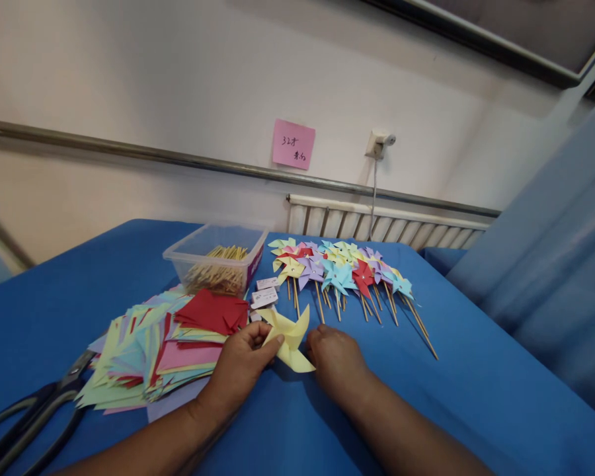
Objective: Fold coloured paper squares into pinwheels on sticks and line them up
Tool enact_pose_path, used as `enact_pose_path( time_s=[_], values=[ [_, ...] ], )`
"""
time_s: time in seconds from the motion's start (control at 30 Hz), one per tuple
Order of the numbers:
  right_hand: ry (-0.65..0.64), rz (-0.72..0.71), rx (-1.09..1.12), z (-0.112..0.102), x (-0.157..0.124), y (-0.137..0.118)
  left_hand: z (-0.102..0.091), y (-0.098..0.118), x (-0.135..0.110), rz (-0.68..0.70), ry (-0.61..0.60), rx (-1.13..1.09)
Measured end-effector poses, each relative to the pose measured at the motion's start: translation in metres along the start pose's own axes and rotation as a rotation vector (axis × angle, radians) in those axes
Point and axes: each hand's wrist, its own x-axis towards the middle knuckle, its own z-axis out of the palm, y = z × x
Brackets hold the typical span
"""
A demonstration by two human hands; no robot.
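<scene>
A yellow paper pinwheel (291, 340) with folded blades is pinched at its left side between the thumb and fingers of my left hand (248, 350). My right hand (336, 360) is closed just right of the pinwheel, its knuckles beside the blades. What its curled fingers hold, if anything, is hidden. Beyond my hands lie finished pinwheels (337, 272) in several colours, their wooden sticks pointing toward me. To the left is a loose pile of coloured paper pieces (158, 350), with red sheets (212, 312) on top beside my left hand.
A clear plastic box (178, 264) of thin wooden sticks (218, 271) stands behind the paper. Small white boxes (265, 296) sit right of it. Large dark-handled scissors (54, 396) lie at the left on the blue tablecloth (426, 410). A radiator (377, 221) runs along the wall.
</scene>
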Motion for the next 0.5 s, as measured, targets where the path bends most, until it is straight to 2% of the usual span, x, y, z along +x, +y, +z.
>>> enact_pose_path(
  time_s=[0.33, 0.5],
  values=[
    [0.033, -0.031, -0.033, 0.002, 0.000, 0.004, 0.000, 0.000, 0.000, 0.006, -0.012, 0.003],
    [0.099, 0.064, 0.102, -0.012, -0.004, 0.014, 0.001, 0.000, -0.001, 0.014, 0.007, 0.005]
  ],
)
